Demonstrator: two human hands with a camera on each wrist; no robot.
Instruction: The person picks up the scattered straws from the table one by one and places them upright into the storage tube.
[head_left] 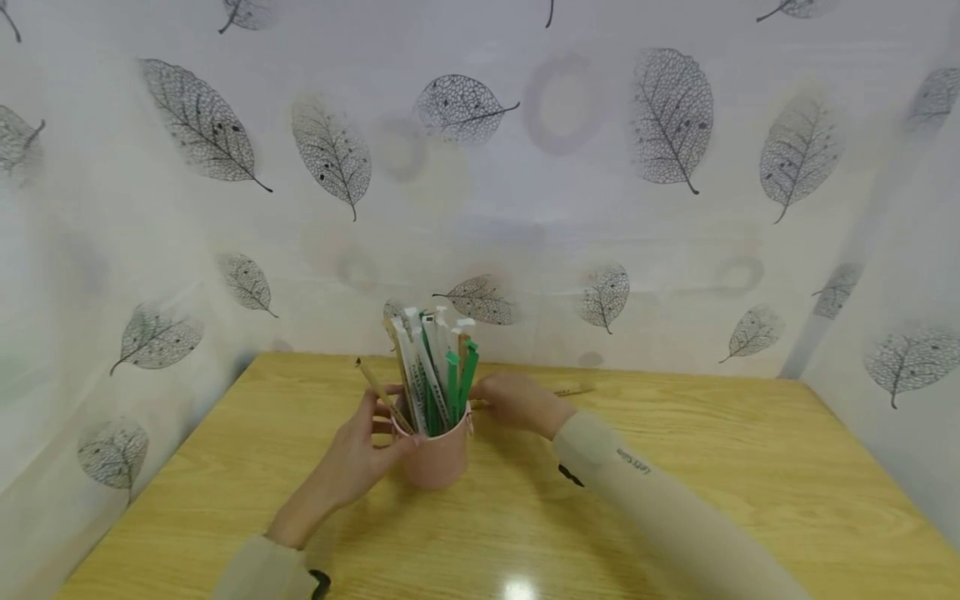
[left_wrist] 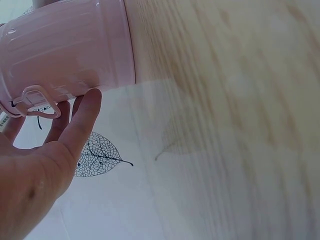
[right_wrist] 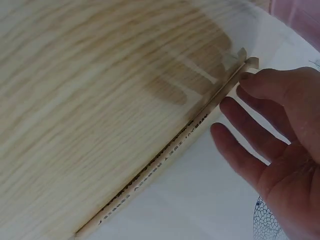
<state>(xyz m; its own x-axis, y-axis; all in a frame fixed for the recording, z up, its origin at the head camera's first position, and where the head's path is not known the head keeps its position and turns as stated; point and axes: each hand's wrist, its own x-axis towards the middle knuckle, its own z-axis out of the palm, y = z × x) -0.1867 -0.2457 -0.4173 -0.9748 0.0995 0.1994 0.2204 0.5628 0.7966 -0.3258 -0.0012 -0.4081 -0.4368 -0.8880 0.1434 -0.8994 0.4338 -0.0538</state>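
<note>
A pink metal bucket (head_left: 435,462) stands upright, packed with white, green and brown paper-wrapped straws (head_left: 423,371). My left hand (head_left: 360,458) holds it from the left side, thumb at the near rim and fingers round the back. One brown straw (head_left: 375,385) leans out over that hand. In the left wrist view the thumb (left_wrist: 90,100) lies against the bucket wall beside a small wire handle (left_wrist: 37,100). Behind and right of the bucket, my right hand (head_left: 517,402) reaches to a printed brown wrapped straw (right_wrist: 160,160) lying on the table, its fingertips right at one end, fingers loosely bent.
The wood-grain table (head_left: 720,467) runs back to a pale curtain (head_left: 540,217) printed with dark leaves, which also rises on both sides. Beige sleeves (head_left: 660,492) cover both forearms. Light glares off the table near the front.
</note>
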